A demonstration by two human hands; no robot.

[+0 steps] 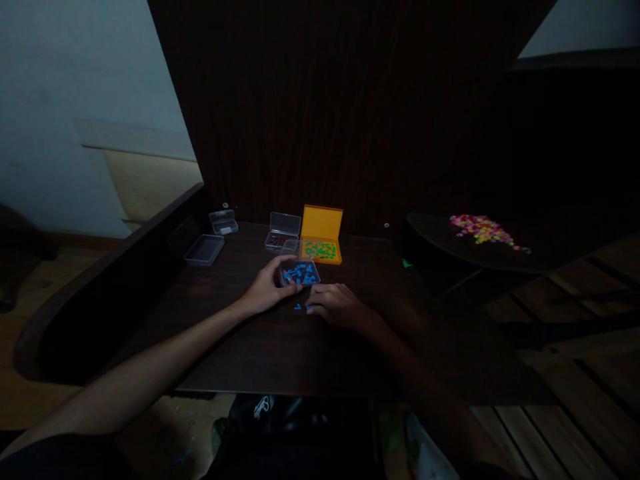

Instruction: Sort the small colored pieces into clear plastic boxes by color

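A small clear box of blue pieces (300,273) sits on the dark wooden table (260,347). My left hand (266,288) curls around the box's left side, thumb and fingers on its edges. My right hand (336,305) rests palm down just in front of the box, fingers bent over a few loose blue pieces (299,307) on the table. Whether those fingers pinch a piece is hidden.
Behind the blue box stands an open orange case with green pieces (321,249), beside an open clear box with dark pieces (281,238). Two more clear boxes (204,249) lie at the back left. A heap of pink and yellow pieces (481,229) lies on a dark surface to the right.
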